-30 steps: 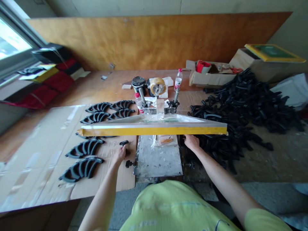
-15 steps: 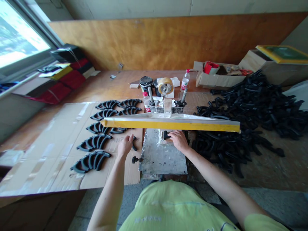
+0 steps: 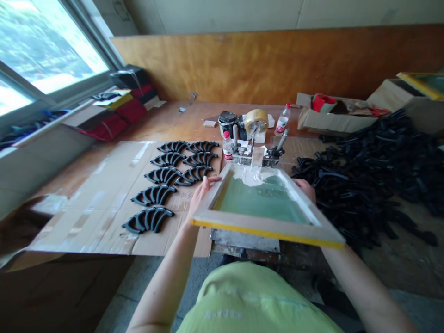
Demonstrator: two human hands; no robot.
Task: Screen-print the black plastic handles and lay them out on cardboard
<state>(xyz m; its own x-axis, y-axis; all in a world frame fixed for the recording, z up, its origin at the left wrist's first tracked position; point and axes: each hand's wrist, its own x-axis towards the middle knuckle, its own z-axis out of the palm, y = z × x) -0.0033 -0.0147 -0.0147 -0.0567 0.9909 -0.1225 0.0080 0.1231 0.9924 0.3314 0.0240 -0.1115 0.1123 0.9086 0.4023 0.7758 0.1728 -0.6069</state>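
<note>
A screen-printing frame (image 3: pixel 268 224) with green mesh (image 3: pixel 258 201) slopes over the grey metal base plate (image 3: pixel 243 240). Along its left side is my left hand (image 3: pixel 200 196), fingertips against the frame's edge. My right hand (image 3: pixel 305 188) is at the opposite side, fingers bent at the edge and partly hidden by the frame. White paste (image 3: pixel 255 177) lies on the mesh near the hinge end. The small black part seen on the plate earlier is hidden beneath the frame. Curved black handles (image 3: pixel 149 219) lie in fanned rows on cardboard at left.
A big heap of black handles (image 3: pixel 378 175) covers the table's right side. Behind the frame stand a roll of tape (image 3: pixel 255 121), a black-lidded tub (image 3: pixel 227 121) and two bottles, one (image 3: pixel 283 120) at the right. An open carton (image 3: pixel 319 119) sits at the back right.
The frame has swung down from its raised, edge-on position over the plate. Both hands have moved from the cardboard and plate to the frame's two sides. The view has shifted left.
</note>
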